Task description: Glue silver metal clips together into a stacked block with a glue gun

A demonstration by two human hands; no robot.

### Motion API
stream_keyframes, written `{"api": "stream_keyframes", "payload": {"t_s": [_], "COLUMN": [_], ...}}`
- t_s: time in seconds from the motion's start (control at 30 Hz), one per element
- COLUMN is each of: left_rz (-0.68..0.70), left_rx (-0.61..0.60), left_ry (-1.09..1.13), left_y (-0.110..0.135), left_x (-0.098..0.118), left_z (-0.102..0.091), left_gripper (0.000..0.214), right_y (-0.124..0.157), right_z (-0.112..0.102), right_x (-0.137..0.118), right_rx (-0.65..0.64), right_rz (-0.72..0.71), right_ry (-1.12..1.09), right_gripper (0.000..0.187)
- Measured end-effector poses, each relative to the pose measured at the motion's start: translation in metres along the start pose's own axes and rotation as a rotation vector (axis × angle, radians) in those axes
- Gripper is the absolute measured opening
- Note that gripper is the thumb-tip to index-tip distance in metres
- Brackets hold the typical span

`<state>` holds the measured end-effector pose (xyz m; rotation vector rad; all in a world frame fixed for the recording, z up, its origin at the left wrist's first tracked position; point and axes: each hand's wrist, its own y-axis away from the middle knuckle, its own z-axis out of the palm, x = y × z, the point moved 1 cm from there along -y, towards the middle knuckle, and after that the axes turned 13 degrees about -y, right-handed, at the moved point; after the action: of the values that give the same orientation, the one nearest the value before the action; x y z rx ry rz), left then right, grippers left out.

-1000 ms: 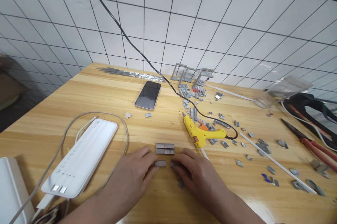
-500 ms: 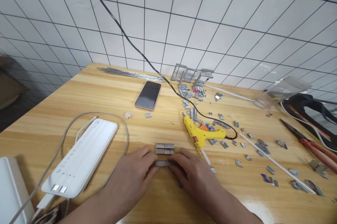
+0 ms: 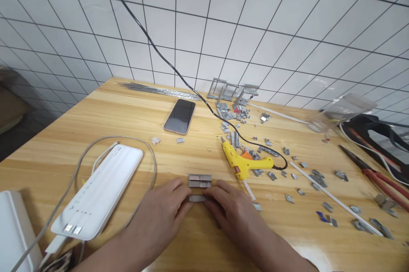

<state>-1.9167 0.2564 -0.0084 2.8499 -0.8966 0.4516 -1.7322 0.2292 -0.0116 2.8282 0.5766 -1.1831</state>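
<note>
Between my two hands, low in the middle of the view, is a short flat grey strip [image 3: 197, 198]. My left hand [image 3: 168, 206] pinches its left end between thumb and fingers. At the right end, the thumb and fingers of my right hand [image 3: 231, 206] are closed on the same strip. Just beyond it on the wooden table lies a grey channel-shaped piece [image 3: 200, 180], close to the fingertips of both hands. A yellow glue gun [image 3: 244, 161] rests to the right, a white glue stick [image 3: 249, 190] poking out of its back end.
A white power bank [image 3: 99, 191] with a cable is at left, a phone [image 3: 180, 116] farther back. Grey offcuts [image 3: 316, 177] and a thin white rod [image 3: 335, 198] lie at right, near red-handled pliers [image 3: 380, 178]. Small grey frames [image 3: 228, 89] stand by the tiled wall. A black cord [image 3: 153, 44] crosses above.
</note>
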Motion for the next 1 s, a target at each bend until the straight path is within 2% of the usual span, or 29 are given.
{"api": "stream_keyframes", "payload": {"t_s": [0.17, 0.4, 0.7, 0.83, 1.0], "left_rz": [-0.014, -0.031, -0.061, -0.095, -0.117], "left_rx": [0.009, -0.001, 0.007, 0.001, 0.006], "left_ry": [0.01, 0.033, 0.112, 0.155, 0.085], "left_y": [0.0, -0.002, -0.005, -0.003, 0.0], "left_x": [-0.002, -0.004, -0.004, -0.004, -0.004], "left_z": [0.001, 0.0, 0.001, -0.002, -0.003], "left_gripper": [0.015, 0.017, 0.015, 0.013, 0.01], "right_y": [-0.002, -0.003, -0.003, -0.001, 0.004], "right_z": [0.003, 0.009, 0.009, 0.007, -0.002], "right_x": [0.001, 0.003, 0.001, 0.0, -0.001], "right_rx": [0.012, 0.093, 0.111, 0.124, 0.124], "right_rz": [0.007, -0.046, 0.01, -0.006, -0.005], "right_ry": [-0.002, -0.003, 0.009, -0.007, 0.036], "right_gripper": [0.016, 0.018, 0.012, 0.012, 0.012]}}
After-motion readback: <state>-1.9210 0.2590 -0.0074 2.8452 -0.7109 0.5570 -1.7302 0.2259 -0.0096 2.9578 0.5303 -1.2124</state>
